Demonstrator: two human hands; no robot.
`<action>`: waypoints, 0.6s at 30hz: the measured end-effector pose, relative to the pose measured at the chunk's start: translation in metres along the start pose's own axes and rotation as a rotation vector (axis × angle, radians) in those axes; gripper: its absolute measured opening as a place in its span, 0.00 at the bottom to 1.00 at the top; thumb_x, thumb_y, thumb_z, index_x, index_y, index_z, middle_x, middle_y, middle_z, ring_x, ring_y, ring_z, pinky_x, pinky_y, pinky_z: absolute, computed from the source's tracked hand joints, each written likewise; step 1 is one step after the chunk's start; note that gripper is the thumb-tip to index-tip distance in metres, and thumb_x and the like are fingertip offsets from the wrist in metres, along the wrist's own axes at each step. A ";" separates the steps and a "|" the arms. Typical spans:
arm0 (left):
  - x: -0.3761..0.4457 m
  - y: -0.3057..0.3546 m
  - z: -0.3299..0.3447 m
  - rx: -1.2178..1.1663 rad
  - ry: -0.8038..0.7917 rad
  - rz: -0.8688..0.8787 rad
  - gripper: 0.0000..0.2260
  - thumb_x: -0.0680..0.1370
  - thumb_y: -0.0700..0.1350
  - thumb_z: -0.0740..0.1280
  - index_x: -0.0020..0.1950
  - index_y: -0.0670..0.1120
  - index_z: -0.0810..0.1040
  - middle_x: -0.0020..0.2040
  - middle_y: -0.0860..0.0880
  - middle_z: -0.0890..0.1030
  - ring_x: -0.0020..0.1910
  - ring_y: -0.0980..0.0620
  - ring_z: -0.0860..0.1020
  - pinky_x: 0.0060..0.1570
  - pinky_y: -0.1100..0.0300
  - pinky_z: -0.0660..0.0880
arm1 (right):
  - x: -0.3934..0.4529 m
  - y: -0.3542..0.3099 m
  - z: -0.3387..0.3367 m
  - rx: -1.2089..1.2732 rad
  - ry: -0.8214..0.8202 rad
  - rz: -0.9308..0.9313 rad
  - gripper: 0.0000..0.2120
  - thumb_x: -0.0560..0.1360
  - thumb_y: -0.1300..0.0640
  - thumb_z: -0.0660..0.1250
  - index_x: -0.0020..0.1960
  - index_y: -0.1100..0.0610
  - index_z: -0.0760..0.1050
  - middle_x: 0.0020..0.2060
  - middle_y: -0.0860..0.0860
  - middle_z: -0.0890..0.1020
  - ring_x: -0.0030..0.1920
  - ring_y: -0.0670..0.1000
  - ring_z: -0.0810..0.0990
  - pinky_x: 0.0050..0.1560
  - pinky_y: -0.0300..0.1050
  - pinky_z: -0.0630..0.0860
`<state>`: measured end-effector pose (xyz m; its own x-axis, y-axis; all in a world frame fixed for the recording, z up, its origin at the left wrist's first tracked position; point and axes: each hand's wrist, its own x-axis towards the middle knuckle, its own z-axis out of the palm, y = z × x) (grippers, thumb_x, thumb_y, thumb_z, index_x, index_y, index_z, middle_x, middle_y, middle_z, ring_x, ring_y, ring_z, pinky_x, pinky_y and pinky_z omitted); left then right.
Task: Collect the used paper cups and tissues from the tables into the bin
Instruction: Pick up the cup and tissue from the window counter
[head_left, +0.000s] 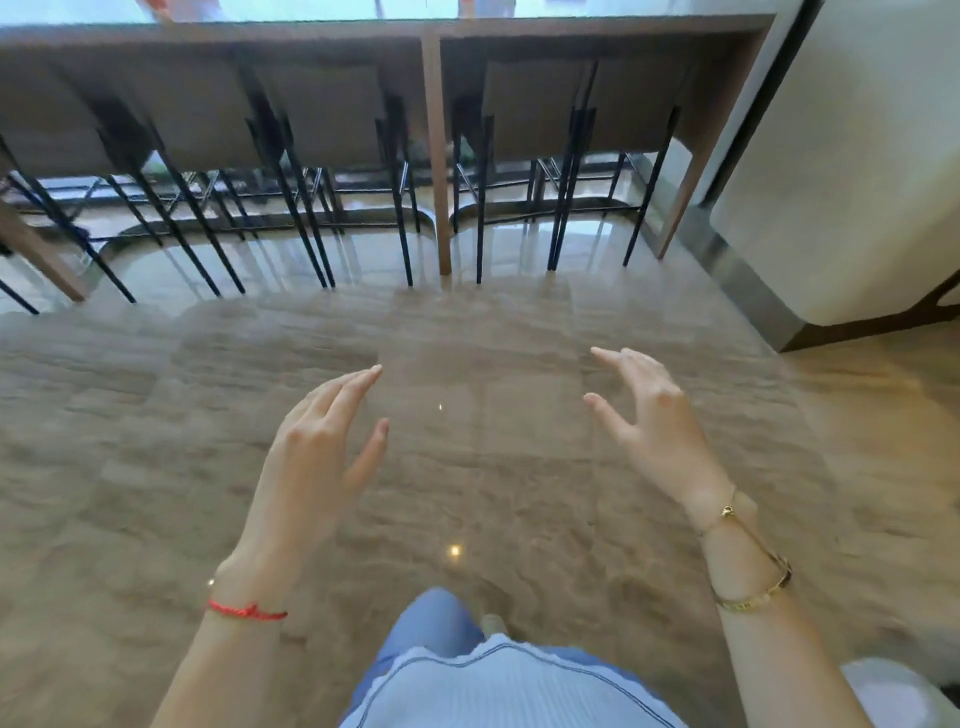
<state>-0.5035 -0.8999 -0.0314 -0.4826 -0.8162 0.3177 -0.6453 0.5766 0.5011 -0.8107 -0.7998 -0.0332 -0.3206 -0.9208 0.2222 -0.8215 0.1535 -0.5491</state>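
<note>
The left hand (317, 447) hung released over the floor (156, 441), fingers spread and thumb out, grasping nothing; a red string (247, 610) circled its wrist. The right hand (652, 421) was likewise released and empty, fingers loosely curved, with a gold chain (724, 514) and a gold bangle (758, 592) on its wrist. The two hands were held apart, palms turned toward each other. No cup or tissue could be made out near either hand. Well ahead of both stood a long bench (363, 31) with chairs (322, 119) tucked under it. Its top was cut off by the frame edge; only blurred orange shapes showed there, too unclear to name. The bin could not be told.
</note>
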 end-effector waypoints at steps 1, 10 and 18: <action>0.019 -0.004 0.005 0.000 0.004 -0.009 0.22 0.77 0.44 0.68 0.71 0.47 0.70 0.66 0.49 0.75 0.66 0.49 0.73 0.66 0.50 0.69 | 0.022 0.006 0.002 -0.001 -0.004 -0.002 0.22 0.76 0.54 0.68 0.69 0.55 0.70 0.64 0.52 0.75 0.71 0.52 0.66 0.72 0.48 0.61; 0.207 -0.056 0.081 0.007 -0.007 -0.046 0.21 0.77 0.43 0.68 0.70 0.46 0.72 0.64 0.49 0.77 0.65 0.49 0.73 0.66 0.50 0.70 | 0.213 0.077 0.045 0.030 -0.030 0.017 0.22 0.76 0.52 0.67 0.69 0.54 0.70 0.65 0.51 0.75 0.71 0.49 0.65 0.72 0.49 0.62; 0.444 -0.088 0.131 0.007 -0.025 0.014 0.22 0.78 0.46 0.66 0.71 0.47 0.70 0.65 0.48 0.76 0.65 0.48 0.73 0.66 0.46 0.70 | 0.428 0.125 0.051 0.049 0.026 0.040 0.22 0.76 0.51 0.66 0.68 0.52 0.70 0.65 0.49 0.74 0.71 0.47 0.64 0.72 0.45 0.61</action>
<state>-0.7387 -1.3078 -0.0396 -0.5062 -0.8070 0.3040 -0.6424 0.5881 0.4914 -1.0262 -1.1928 -0.0483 -0.3655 -0.9045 0.2198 -0.7841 0.1719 -0.5964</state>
